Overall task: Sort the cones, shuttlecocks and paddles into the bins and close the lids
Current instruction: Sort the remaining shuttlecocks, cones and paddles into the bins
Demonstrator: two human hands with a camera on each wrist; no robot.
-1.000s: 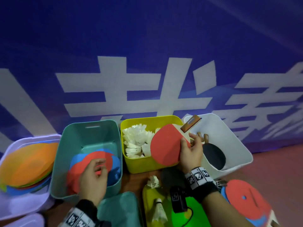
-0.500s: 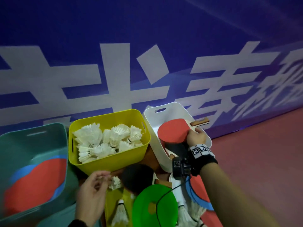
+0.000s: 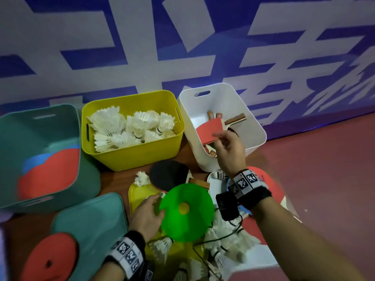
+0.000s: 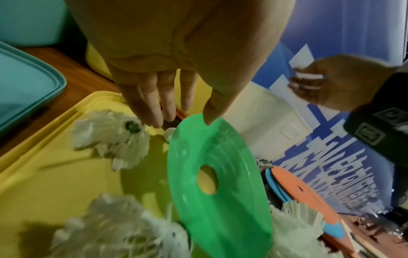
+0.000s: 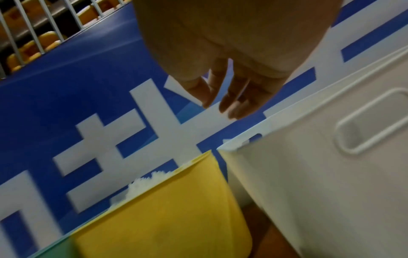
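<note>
Since half a second ago the red paddle [image 3: 210, 128] has left the right hand [image 3: 229, 151] and lies in the white bin [image 3: 253, 122], just beyond its loose, empty fingers [image 5: 232, 99]. Left hand [image 3: 147, 214] has reached the green cone [image 3: 187, 210]: thumb on the rim, straight fingers [image 4: 150, 108] behind it, nothing gripped yet, probably to tip it up for the teal bin [image 3: 12, 126]. Loose shuttlecocks [image 4: 110, 137] lie beside those fingers on the yellow lid [image 3: 140, 193]; black paddle [image 3: 168, 176] just past them, still unsorted.

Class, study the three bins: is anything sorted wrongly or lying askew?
Nothing is missorted. In the white bin the paddles lie crisscrossed, handles pointing different ways. The yellow bin holds only shuttlecocks, the teal bin only cones.
</note>
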